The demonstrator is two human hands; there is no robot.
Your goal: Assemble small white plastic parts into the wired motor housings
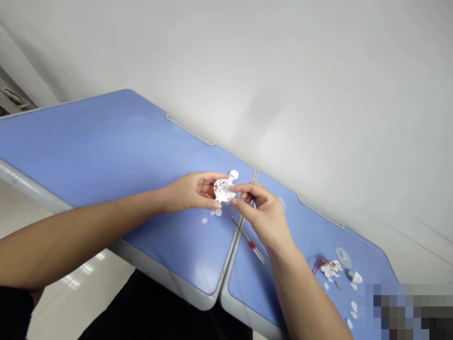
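Note:
A small round white plastic housing [224, 190] with red wires is held up over the blue desks. My left hand [196, 192] grips it by the left edge, thumb below and fingers above, the wires running near the palm. On its right side, my right hand [260, 205] has thumb and index finger at the rim and a clear part in its middle. Whether the right fingertips pinch a separate small piece cannot be made out. Just behind the housing shows a white disc [233, 174]. Below it on the desk lie several small white discs [218, 213].
A screwdriver [252, 244] with a red and clear handle lies across the seam between two blue desks [106, 141]. At the right are another wired white part [331, 269], a clear round cover [342, 257] and several white pieces. A wall [318, 94] stands behind.

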